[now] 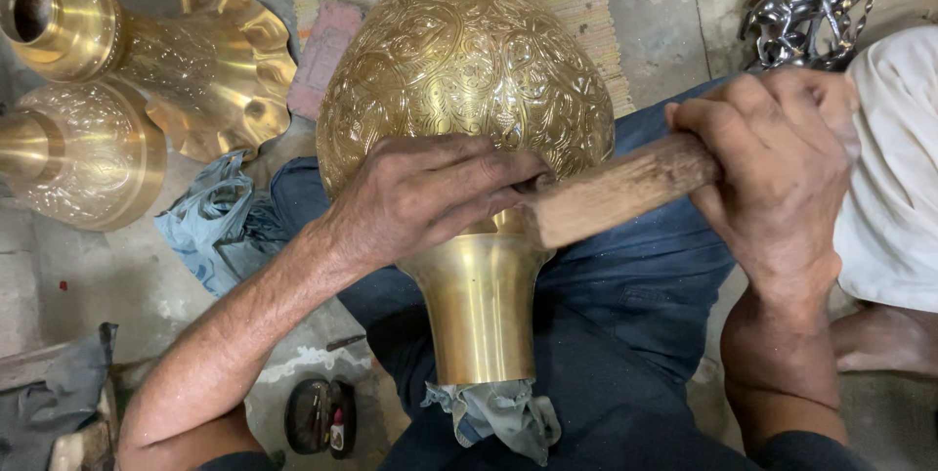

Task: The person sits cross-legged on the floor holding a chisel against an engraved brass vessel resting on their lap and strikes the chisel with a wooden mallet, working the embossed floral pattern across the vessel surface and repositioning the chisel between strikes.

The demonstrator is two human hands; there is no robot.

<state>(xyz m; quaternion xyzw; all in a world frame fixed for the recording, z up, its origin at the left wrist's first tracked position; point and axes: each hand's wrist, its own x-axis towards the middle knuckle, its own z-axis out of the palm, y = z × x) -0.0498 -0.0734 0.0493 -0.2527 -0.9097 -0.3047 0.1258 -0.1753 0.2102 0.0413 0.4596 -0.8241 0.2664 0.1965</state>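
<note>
A large engraved brass vase (464,70) lies across my lap, its smooth neck (479,315) pointing toward me with a grey-blue rag (498,412) stuffed at its mouth. My left hand (430,192) rests on the vase where the body meets the neck, fingers pinched near the tip of a wooden handle (625,188). My right hand (782,153) is closed around the other end of that wooden handle, which slants down to the left against the vase.
Two more brass vases (147,51) (78,153) lie on the concrete floor at the left. A blue cloth (215,222) lies beside my leg. A dark metal figure (811,2) stands top right. A striped mat (576,2) lies behind the vase. A small dark tin (320,417) sits below.
</note>
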